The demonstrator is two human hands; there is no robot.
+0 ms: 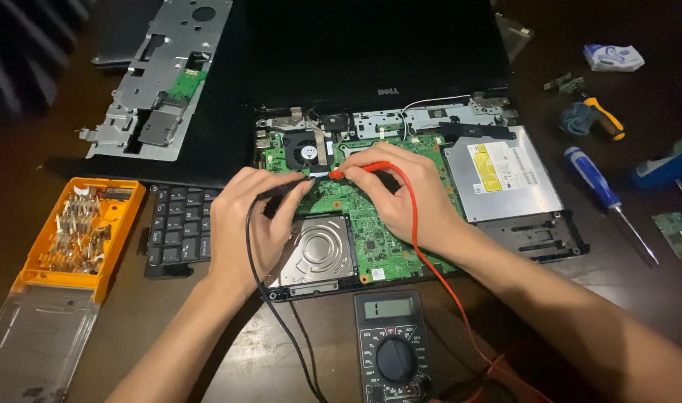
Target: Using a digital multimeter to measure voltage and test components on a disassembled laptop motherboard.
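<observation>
An opened laptop lies on the table with its green circuit board (378, 239) bare. My left hand (251, 224) holds a black test probe (285, 189), its tip pointing right at the board just below the small fan (305, 151). My right hand (404, 190) grips a red test probe (356, 170), its tip pointing left, close to the black tip. Black and red leads run down to a black multimeter (392, 347) at the near edge. A silver hard drive (318, 250) sits under my left hand.
A silver optical drive (501, 173) fills the laptop's right side. A detached keyboard (178, 227), an orange bit case (83, 231) and a metal frame plate (162, 75) lie left. Screwdrivers (602, 190) and a small green board (678, 233) lie right.
</observation>
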